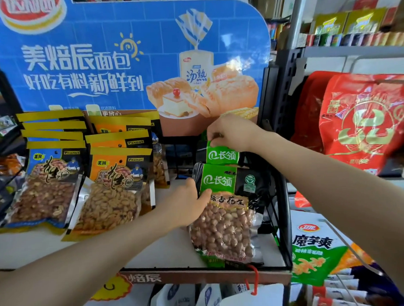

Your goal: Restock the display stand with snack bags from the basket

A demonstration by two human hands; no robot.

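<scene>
Two green-and-black peanut bags stand on the right of the display stand's white shelf (pixel 159 252). The front bag (pixel 229 216) leans back, and my left hand (pixel 187 204) grips its left edge near the green label. The rear bag (pixel 222 155) stands behind it, with my right hand (pixel 230 133) pinching its top edge. To the left, rows of blue peanut bags (pixel 47 182) and orange peanut bags (pixel 112 189) lean against the blue bread poster (pixel 127 54). The basket is not in view.
A black metal side frame (pixel 282 209) closes the shelf's right end. Large red bags (pixel 366 122) sit on the neighbouring shelf at right. Green-and-white snack bags (pixel 316 252) lie lower right. A red hook (pixel 254 282) hangs from the shelf's front edge.
</scene>
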